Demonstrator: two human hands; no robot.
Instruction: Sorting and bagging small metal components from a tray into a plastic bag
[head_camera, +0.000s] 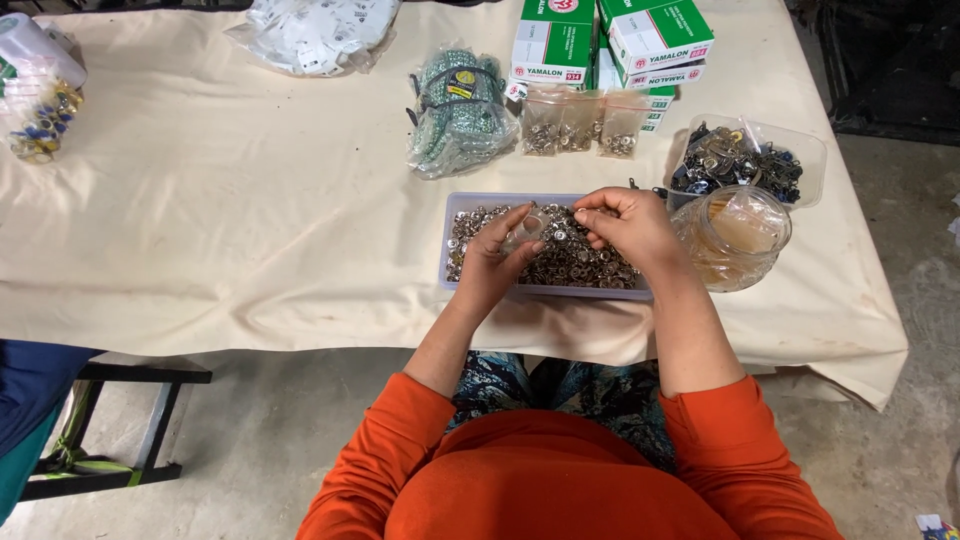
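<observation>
Sorting: small silver metal fasteners, judged the step in hand, over the shallow lilac tray at table centre.
Left hand: curled around a small clear plastic bag, thumb and fingers pinching it over the tray's left half.
Right hand: fingers bent and closed together at their tips above the tray's right half; whether they grip a fastener I cannot tell.
Fasteners: heaped loose in the tray, filling it nearly edge to edge.
Next move, as a judgement: it calls for a fine fingertip pinch and the bag's mouth held wide and steady.
At 3 o'clock from the tray: a clear round jar lined with crumpled plastic, touching the tray's end.
At 2 o'clock: a clear tub of dark mixed metal hardware.
At 12 o'clock: three small filled bags of silver fasteners, with green and white boxes behind.
At 11 o'clock: a green bundle in plastic.
</observation>
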